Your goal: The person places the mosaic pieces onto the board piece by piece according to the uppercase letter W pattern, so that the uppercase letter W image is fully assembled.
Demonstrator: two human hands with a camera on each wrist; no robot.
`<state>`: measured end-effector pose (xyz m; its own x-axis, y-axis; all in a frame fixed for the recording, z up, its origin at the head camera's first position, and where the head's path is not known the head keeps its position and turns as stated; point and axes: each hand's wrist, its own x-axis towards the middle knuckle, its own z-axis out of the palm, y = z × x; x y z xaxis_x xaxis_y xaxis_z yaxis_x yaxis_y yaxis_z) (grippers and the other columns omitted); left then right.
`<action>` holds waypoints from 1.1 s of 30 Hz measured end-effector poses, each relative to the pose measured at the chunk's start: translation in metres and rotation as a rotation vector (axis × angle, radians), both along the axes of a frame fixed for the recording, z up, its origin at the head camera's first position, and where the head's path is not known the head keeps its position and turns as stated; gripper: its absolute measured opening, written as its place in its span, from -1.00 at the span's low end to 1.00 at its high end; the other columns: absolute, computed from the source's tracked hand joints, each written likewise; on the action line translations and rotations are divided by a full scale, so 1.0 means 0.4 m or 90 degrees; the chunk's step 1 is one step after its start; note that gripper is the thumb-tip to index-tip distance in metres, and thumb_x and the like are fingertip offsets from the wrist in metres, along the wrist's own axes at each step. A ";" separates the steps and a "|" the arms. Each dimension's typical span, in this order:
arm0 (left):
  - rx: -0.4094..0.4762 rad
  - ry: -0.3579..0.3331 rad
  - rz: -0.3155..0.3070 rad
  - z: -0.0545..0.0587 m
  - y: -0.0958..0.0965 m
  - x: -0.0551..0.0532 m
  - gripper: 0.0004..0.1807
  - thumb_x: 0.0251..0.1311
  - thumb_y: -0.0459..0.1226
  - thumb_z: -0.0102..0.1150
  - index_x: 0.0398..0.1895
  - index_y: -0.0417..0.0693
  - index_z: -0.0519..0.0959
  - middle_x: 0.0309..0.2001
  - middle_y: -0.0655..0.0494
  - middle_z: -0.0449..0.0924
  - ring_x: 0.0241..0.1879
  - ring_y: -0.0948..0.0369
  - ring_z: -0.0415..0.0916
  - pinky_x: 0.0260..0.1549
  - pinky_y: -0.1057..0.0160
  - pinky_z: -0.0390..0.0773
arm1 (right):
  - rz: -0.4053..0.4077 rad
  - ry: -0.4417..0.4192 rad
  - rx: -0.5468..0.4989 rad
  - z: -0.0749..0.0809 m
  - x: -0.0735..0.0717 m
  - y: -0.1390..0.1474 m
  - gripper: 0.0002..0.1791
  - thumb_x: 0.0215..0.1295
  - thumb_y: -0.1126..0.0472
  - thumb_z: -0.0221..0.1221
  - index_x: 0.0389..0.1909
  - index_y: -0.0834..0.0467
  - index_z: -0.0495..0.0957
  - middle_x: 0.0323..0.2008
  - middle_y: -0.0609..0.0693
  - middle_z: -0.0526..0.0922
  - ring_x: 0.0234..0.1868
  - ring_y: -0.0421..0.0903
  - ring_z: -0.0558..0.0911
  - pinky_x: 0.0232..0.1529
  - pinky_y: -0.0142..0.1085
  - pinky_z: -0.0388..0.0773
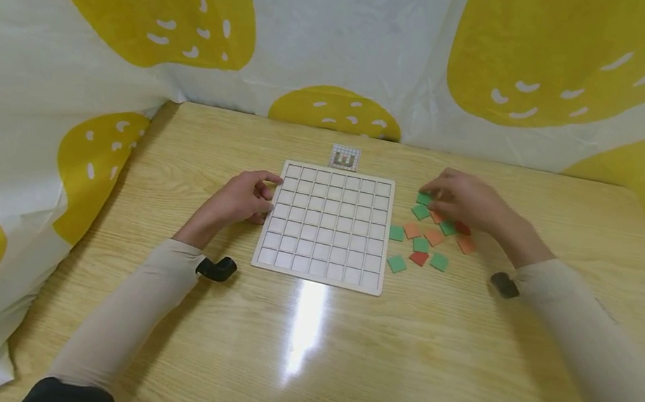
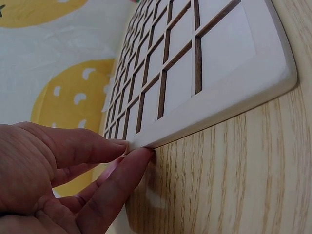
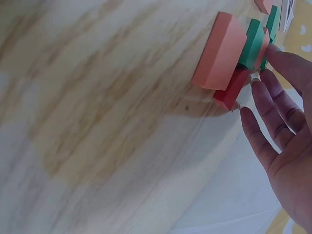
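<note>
Right fingers: the right hand [image 1: 469, 198] dips its tips to the far end of the scatter; the right wrist view shows the fingers spread apart from one another, but I cannot tell whether any tile is pinched.
Tile at the tips: a green tile [image 1: 423, 199] lies directly under them, beyond the rest of the pieces.
Tile axis: the tiles look about square and lie flat at mixed angles, so no long axis stands out.
Around that hand: a red tile [image 3: 231, 90] and an orange tile [image 3: 222, 51] sit near the fingers, side by side.
Nearer hand: the right, by far; the whole scatter lies on its side of the board.
Way to the board: from the right fingertips, the white grid board [image 1: 325, 236] lies leftward and toward the person, its cells bare.
Left fingers: the left hand [image 1: 241, 198] has index finger and thumb apart, tips touching the board's left edge, opposite the tiles.
Beyond the board: a small pattern card [image 1: 345, 158] lies just past its far edge.
Under it all: a wooden table [image 1: 396, 370].
</note>
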<state>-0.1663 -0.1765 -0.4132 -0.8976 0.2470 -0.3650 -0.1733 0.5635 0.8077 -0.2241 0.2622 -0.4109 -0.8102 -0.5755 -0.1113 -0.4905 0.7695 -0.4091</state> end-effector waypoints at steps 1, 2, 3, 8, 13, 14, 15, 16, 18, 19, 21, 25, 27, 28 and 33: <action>0.000 -0.001 0.000 0.000 0.000 0.000 -0.39 0.30 -0.52 0.17 0.42 -0.09 0.39 -0.12 -0.11 0.40 -0.26 0.05 0.50 -0.32 0.17 0.73 | -0.002 -0.001 0.002 0.000 -0.002 -0.001 -0.65 0.29 0.28 0.32 0.10 0.16 0.68 -0.04 0.09 0.63 -0.12 0.04 0.59 -0.06 0.00 0.56; 0.001 -0.001 0.001 0.000 -0.001 0.000 -0.39 0.30 -0.52 0.17 0.42 -0.09 0.39 -0.12 -0.12 0.40 -0.26 0.04 0.50 -0.32 0.16 0.73 | -0.003 -0.004 0.003 -0.001 -0.003 -0.001 -0.65 0.29 0.28 0.33 0.09 0.16 0.68 -0.05 0.09 0.63 -0.11 0.04 0.60 -0.05 0.01 0.57; 0.001 -0.002 0.002 0.001 -0.001 0.000 -0.39 0.29 -0.52 0.17 0.42 -0.09 0.39 -0.12 -0.12 0.40 -0.27 0.04 0.50 -0.32 0.16 0.74 | -0.005 -0.007 0.004 -0.001 -0.005 0.000 -0.66 0.28 0.27 0.33 0.08 0.17 0.68 -0.05 0.09 0.63 -0.10 0.05 0.61 -0.04 0.02 0.58; 0.003 -0.005 0.003 0.001 -0.002 0.000 -0.39 0.29 -0.52 0.17 0.41 -0.09 0.39 -0.12 -0.12 0.40 -0.27 0.04 0.50 -0.32 0.16 0.74 | -0.014 -0.025 0.006 0.000 -0.012 0.004 -0.66 0.28 0.19 0.36 0.06 0.18 0.67 -0.08 0.08 0.63 -0.05 0.06 0.63 0.03 0.05 0.58; 0.001 -0.004 0.003 0.000 -0.002 -0.001 -0.39 0.30 -0.52 0.17 0.41 -0.08 0.40 -0.12 -0.11 0.40 -0.28 0.05 0.50 -0.33 0.16 0.73 | -0.014 -0.028 0.006 0.000 -0.013 0.005 -0.66 0.29 0.16 0.37 0.05 0.17 0.68 -0.09 0.07 0.63 -0.05 0.06 0.62 0.02 0.06 0.58; 0.001 -0.004 0.003 0.000 -0.002 -0.001 -0.39 0.30 -0.52 0.17 0.41 -0.08 0.39 -0.12 -0.12 0.40 -0.28 0.05 0.50 -0.33 0.16 0.73 | -0.014 -0.026 0.007 0.000 -0.013 0.005 -0.66 0.29 0.15 0.37 0.05 0.16 0.68 -0.09 0.07 0.63 -0.05 0.06 0.62 0.02 0.06 0.58; 0.002 -0.005 0.003 0.000 -0.002 -0.001 -0.39 0.30 -0.52 0.17 0.41 -0.08 0.39 -0.12 -0.12 0.40 -0.28 0.05 0.50 -0.33 0.16 0.73 | -0.014 -0.024 0.007 -0.001 -0.013 0.005 -0.66 0.28 0.15 0.37 0.04 0.16 0.68 -0.10 0.07 0.63 -0.06 0.06 0.62 0.01 0.06 0.58; 0.001 -0.005 0.003 0.000 -0.002 -0.001 -0.39 0.30 -0.52 0.17 0.41 -0.08 0.39 -0.12 -0.12 0.41 -0.28 0.05 0.50 -0.33 0.16 0.73 | -0.015 -0.021 0.008 -0.001 -0.013 0.005 -0.67 0.28 0.14 0.38 0.03 0.16 0.68 -0.11 0.07 0.63 -0.06 0.05 0.62 0.00 0.06 0.58; 0.000 -0.004 0.001 0.000 -0.002 -0.001 -0.39 0.30 -0.52 0.17 0.41 -0.08 0.39 -0.12 -0.12 0.41 -0.28 0.05 0.50 -0.33 0.17 0.73 | -0.017 -0.018 0.010 0.000 -0.013 0.004 -0.66 0.27 0.13 0.38 0.03 0.15 0.69 -0.11 0.06 0.63 -0.07 0.05 0.61 0.00 0.05 0.58; -0.001 -0.004 0.001 0.000 -0.002 -0.001 -0.39 0.30 -0.52 0.17 0.41 -0.08 0.40 -0.12 -0.12 0.41 -0.29 0.05 0.50 -0.33 0.17 0.73 | -0.018 -0.017 0.011 0.000 -0.012 0.004 -0.66 0.27 0.13 0.38 0.03 0.14 0.69 -0.11 0.06 0.63 -0.07 0.05 0.61 -0.01 0.05 0.58; -0.002 -0.003 0.001 -0.001 -0.001 -0.001 -0.39 0.30 -0.52 0.17 0.41 -0.08 0.40 -0.12 -0.12 0.41 -0.29 0.05 0.51 -0.34 0.18 0.73 | -0.018 -0.017 0.011 0.000 -0.013 0.004 -0.67 0.28 0.12 0.38 0.02 0.14 0.69 -0.11 0.05 0.63 -0.07 0.04 0.61 -0.01 0.05 0.58; 0.000 -0.003 0.002 -0.002 -0.002 -0.002 -0.40 0.29 -0.52 0.18 0.40 -0.09 0.40 -0.13 -0.12 0.41 -0.31 0.06 0.51 -0.35 0.18 0.73 | -0.018 -0.015 0.011 -0.002 -0.015 0.005 -0.68 0.27 0.12 0.38 0.01 0.13 0.69 -0.12 0.04 0.63 -0.08 0.04 0.60 -0.01 0.04 0.57; 0.001 -0.004 0.004 -0.002 -0.002 -0.003 -0.40 0.29 -0.52 0.18 0.40 -0.08 0.41 -0.13 -0.11 0.41 -0.31 0.06 0.50 -0.35 0.18 0.73 | -0.019 -0.014 0.015 -0.003 -0.017 0.005 -0.67 0.26 0.11 0.39 0.01 0.12 0.69 -0.12 0.03 0.63 -0.08 0.03 0.60 -0.01 0.02 0.57; 0.002 -0.004 0.004 -0.002 -0.002 -0.003 -0.40 0.29 -0.52 0.18 0.40 -0.08 0.41 -0.14 -0.11 0.41 -0.31 0.06 0.50 -0.35 0.18 0.73 | -0.021 -0.013 0.019 -0.003 -0.018 0.005 -0.67 0.25 0.10 0.39 0.00 0.12 0.69 -0.12 0.02 0.63 -0.09 0.02 0.60 -0.02 0.01 0.57; -0.002 -0.009 0.004 0.003 0.000 -0.001 -0.39 0.29 -0.52 0.18 0.41 -0.08 0.40 -0.13 -0.12 0.41 -0.31 0.06 0.50 -0.35 0.19 0.72 | -0.020 -0.012 0.042 -0.003 -0.023 0.006 -0.68 0.21 0.06 0.40 -0.05 0.09 0.70 -0.12 -0.02 0.63 -0.12 -0.03 0.61 -0.08 -0.02 0.58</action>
<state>-0.1668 -0.1766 -0.4122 -0.8937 0.2403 -0.3790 -0.1885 0.5655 0.8029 -0.2332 0.2647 -0.4121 -0.8255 -0.5403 -0.1634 -0.4581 0.8104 -0.3653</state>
